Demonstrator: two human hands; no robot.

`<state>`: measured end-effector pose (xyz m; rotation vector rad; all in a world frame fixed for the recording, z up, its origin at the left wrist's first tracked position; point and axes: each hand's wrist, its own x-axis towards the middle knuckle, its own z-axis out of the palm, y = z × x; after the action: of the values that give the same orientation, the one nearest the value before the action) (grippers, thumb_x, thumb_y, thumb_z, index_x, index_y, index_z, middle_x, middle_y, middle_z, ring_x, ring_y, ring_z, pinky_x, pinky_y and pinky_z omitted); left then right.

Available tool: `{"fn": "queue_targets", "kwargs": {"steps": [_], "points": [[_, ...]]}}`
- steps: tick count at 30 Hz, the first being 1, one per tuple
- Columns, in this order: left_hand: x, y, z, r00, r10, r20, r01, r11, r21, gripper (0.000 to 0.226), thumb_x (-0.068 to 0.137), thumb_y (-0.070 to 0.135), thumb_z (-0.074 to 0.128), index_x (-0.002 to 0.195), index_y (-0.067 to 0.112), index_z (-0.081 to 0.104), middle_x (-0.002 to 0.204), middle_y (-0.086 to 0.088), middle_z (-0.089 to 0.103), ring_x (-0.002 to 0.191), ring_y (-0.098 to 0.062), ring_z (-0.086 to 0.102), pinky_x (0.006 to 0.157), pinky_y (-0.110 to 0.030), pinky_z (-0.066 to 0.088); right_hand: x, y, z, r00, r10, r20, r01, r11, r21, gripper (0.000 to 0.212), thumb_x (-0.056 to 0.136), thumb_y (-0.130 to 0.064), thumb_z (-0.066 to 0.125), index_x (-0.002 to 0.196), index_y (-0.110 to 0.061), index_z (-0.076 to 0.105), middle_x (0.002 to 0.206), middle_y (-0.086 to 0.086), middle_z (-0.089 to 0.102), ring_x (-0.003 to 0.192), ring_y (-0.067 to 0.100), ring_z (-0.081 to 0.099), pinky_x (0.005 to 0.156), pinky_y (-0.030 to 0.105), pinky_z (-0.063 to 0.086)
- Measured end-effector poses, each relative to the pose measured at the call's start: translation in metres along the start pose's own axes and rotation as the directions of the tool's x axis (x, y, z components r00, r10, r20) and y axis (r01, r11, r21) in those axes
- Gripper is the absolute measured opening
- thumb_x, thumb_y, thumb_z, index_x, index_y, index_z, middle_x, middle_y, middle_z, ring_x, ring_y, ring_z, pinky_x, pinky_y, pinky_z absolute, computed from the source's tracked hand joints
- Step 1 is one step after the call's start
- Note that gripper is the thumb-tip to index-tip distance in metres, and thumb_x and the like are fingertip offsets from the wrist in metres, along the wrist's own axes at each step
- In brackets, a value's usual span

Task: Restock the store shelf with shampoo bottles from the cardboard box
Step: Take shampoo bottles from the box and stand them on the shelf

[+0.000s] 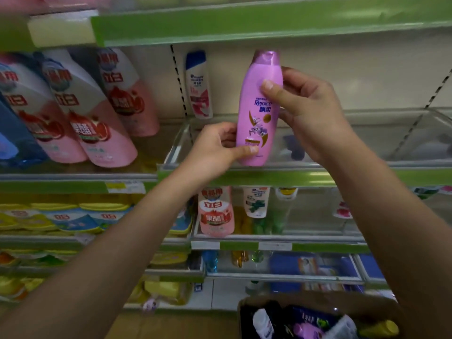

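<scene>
I hold a purple Rejoice shampoo bottle [256, 111] upright in front of the middle shelf [305, 176]. My left hand [217, 148] pinches its lower end, thumb across the front. My right hand [305, 106] grips its upper half, thumb on the front near the label. The bottle's base is level with the shelf's green front lip. A white shampoo bottle with a blue cap [198, 85] stands at the back left of that shelf. The cardboard box [318, 302] sits at the bottom right, with several bottles inside.
Pink and white refill pouches [80, 108] fill the shelf to the left. The middle shelf has clear plastic dividers [391, 133]. A green-edged shelf [244, 28] runs overhead. Lower shelves hold more bottles [255, 203] and yellow packs [53, 216].
</scene>
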<state>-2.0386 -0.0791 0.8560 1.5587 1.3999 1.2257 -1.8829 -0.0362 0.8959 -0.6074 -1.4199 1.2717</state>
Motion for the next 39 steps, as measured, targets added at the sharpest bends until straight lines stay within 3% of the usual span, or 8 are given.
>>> {"fn": "queue_targets", "kwargs": {"steps": [6,11,15,19,25,29,33,39], "points": [[0.039,-0.023,-0.008,0.998,-0.053,0.021,0.052,0.998,0.047,0.031,0.075,0.001,0.074,0.102,0.011,0.063,0.089,0.003,0.068,0.071,0.001,0.063,0.056,-0.008,0.047,0.033,0.036,0.003,1.0,-0.02,0.006,0.021,0.993,-0.117,0.026,0.089,-0.012,0.066,0.115,-0.011,0.064,0.096,0.0,0.074,0.09,0.014,0.07,0.078,0.027,0.054],[0.067,-0.043,-0.013,0.996,-0.089,0.011,0.087,0.99,0.115,0.027,0.076,0.005,0.075,0.094,0.02,0.062,0.1,-0.001,0.069,0.09,-0.011,0.067,0.083,-0.024,0.054,0.052,0.062,0.006,0.998,-0.057,0.006,0.058,0.985,-0.162,0.029,0.089,-0.01,0.066,0.117,-0.013,0.063,0.098,-0.001,0.073,0.09,0.01,0.07,0.076,0.023,0.054],[0.084,-0.051,-0.011,0.997,-0.07,-0.012,0.071,0.982,0.177,0.035,0.081,0.012,0.072,0.114,0.013,0.061,0.102,0.003,0.066,0.093,-0.013,0.064,0.076,-0.02,0.05,0.071,0.072,0.004,0.997,-0.078,-0.006,0.075,0.978,-0.196,0.036,0.088,-0.012,0.067,0.124,-0.01,0.061,0.104,0.004,0.07,0.091,0.01,0.068,0.074,0.021,0.054],[0.113,-0.064,-0.006,0.994,-0.067,-0.081,0.082,0.977,0.196,0.033,0.083,0.014,0.071,0.115,0.013,0.062,0.109,-0.002,0.069,0.099,-0.019,0.065,0.092,-0.038,0.052,0.099,0.085,-0.001,0.994,-0.109,-0.01,0.1,0.947,-0.305,0.041,0.089,-0.017,0.067,0.129,-0.01,0.058,0.121,0.014,0.059,0.093,0.017,0.067,0.071,0.02,0.055],[0.155,-0.077,-0.006,0.989,-0.038,-0.139,0.067,0.975,0.211,0.033,0.081,0.013,0.072,0.114,0.014,0.063,0.109,-0.007,0.069,0.1,-0.022,0.065,0.093,-0.042,0.051,0.14,0.101,-0.009,0.994,-0.108,-0.019,0.096,0.94,-0.328,0.043,0.088,-0.02,0.069,0.128,-0.007,0.059,0.121,0.015,0.057,0.095,0.015,0.067,0.077,0.022,0.056],[0.171,-0.086,-0.009,0.985,0.002,-0.17,0.025,0.987,0.157,0.03,0.083,0.013,0.07,0.11,0.015,0.056,0.108,-0.008,0.067,0.099,-0.02,0.064,0.091,-0.04,0.053,0.165,0.109,-0.012,0.995,-0.078,-0.06,0.047,0.916,-0.399,0.05,0.085,-0.03,0.072,0.13,-0.014,0.06,0.117,0.004,0.064,0.101,0.015,0.067,0.086,0.029,0.057],[0.19,-0.094,-0.008,0.973,0.054,-0.223,-0.014,0.984,0.177,0.034,0.08,0.011,0.073,0.1,0.019,0.047,0.105,-0.01,0.067,0.097,-0.021,0.065,0.09,-0.04,0.053,0.18,0.117,-0.017,0.993,-0.095,-0.073,0.066,0.94,-0.334,0.049,0.082,-0.025,0.075,0.127,-0.011,0.062,0.111,0.003,0.071,0.098,0.014,0.069,0.09,0.032,0.056],[0.212,-0.103,-0.005,0.956,0.073,-0.283,0.003,0.966,0.258,0.036,0.078,0.012,0.075,0.106,0.008,0.053,0.105,-0.013,0.066,0.096,-0.023,0.065,0.087,-0.036,0.053,0.192,0.12,-0.019,0.986,-0.144,-0.084,0.104,0.926,-0.363,0.047,0.079,-0.024,0.078,0.122,-0.008,0.066,0.104,0.005,0.073,0.095,0.016,0.071,0.088,0.036,0.057]]}}
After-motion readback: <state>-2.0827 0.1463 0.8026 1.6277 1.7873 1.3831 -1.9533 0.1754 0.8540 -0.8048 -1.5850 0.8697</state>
